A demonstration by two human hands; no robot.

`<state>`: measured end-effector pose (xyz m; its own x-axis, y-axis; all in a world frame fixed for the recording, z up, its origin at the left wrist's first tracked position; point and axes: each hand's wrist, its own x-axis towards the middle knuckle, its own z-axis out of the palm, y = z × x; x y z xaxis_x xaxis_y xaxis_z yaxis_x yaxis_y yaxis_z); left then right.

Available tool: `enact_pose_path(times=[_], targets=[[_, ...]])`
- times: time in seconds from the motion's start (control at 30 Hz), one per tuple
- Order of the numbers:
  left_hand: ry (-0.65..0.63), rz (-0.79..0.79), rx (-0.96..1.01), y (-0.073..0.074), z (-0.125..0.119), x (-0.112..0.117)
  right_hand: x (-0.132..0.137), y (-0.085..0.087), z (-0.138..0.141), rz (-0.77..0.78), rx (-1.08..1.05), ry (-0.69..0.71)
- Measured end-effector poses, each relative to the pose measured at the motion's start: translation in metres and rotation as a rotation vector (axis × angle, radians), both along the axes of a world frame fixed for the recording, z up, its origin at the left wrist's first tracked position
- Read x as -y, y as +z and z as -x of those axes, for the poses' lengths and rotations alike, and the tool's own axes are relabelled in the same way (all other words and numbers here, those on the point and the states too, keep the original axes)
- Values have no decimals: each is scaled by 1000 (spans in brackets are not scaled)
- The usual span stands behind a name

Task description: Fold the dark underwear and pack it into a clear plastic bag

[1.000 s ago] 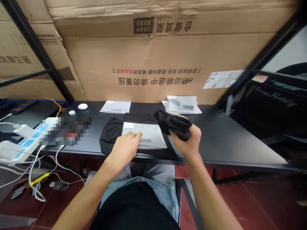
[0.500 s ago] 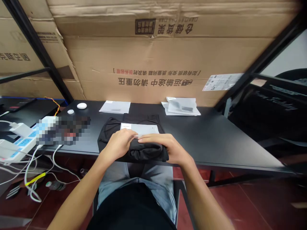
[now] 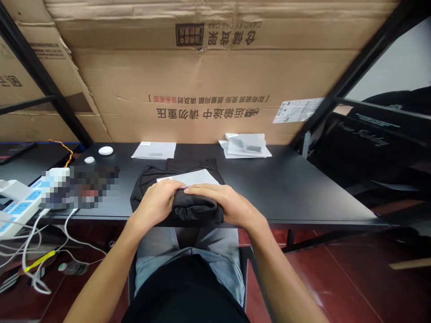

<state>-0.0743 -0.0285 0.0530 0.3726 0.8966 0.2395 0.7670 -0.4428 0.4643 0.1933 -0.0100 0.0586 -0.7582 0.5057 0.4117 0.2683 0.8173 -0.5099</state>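
the left hand [image 3: 154, 205] and the right hand [image 3: 232, 206] lie palm down on a rolled black cloth [image 3: 195, 207], fingers curved and half closed over its top, with their fingertips almost meeting. the roll sits near the front edge of the worktop [image 3: 286, 197], on top of a flat black shirt [image 3: 147, 178]. a pale plastic bag [image 3: 190, 177] lies on the shirt, just behind the roll and touching it.

farther back on the worktop are a flat plastic bag [image 3: 153, 150] and, to the right, a small pile of similar bags [image 3: 245, 146]. a white oval object [image 3: 105, 150] and a smaller white one [image 3: 89, 159] lie toward the left, near a blurred patch too unclear to name. a power strip [image 3: 20, 208] sits at the left edge, with white cables [image 3: 33, 244] hanging toward the red tile floor [image 3: 336, 278]. a large cardboard sheet [image 3: 202, 76] stands behind the worktop.
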Motion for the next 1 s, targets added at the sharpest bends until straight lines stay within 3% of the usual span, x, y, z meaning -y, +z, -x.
enact_pose_path(times=[0.3,0.6,0.67,0.8,0.87,1.0], targets=[[226,-212,-100,-3,-7,6,-1,-2,9,-189,312,-334],[263,-333,16,-8,-21,10,12,0,49,17,496,-899],[257,-357,20,-12,-21,8,12,-3,47,-4,482,-836],[279,-368,12,-16,-18,4,8,-7,32,-103,381,-486],[275,-351,23,-17,-16,1,5,-9,29,-181,359,-477],[226,-280,62,-20,-14,-3,-1,-22,41,-309,433,-594]])
